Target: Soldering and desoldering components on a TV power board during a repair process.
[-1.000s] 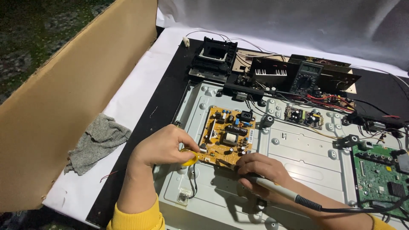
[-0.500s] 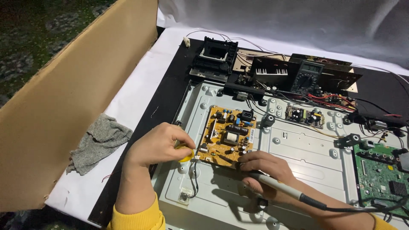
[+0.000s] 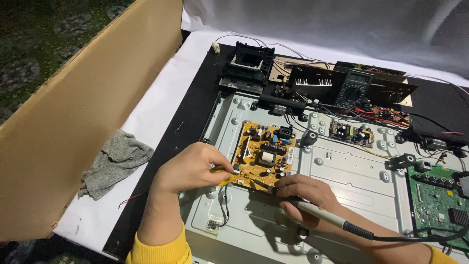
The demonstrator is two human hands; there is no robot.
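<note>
The left hand pinches a small yellow tool at the near-left edge of the yellow circuit board, which lies on the grey metal chassis. The right hand grips a soldering iron, tip at the board's near edge.

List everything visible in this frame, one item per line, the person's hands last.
Circuit board: one, yellow-orange, on the metal panel, centre.
Metal panel: one, grey-white, on the black mat.
Green board: one, right edge.
Small board: one, dark, upper panel.
Multimeter: one, dark, at the back.
Cloth: one, grey, left.
Cardboard sheet: one, brown, left.
Soldering iron: one, pale handle, black cord.
Left hand: pinching a yellow tool at the board's edge.
Right hand: gripping the soldering iron.
</note>
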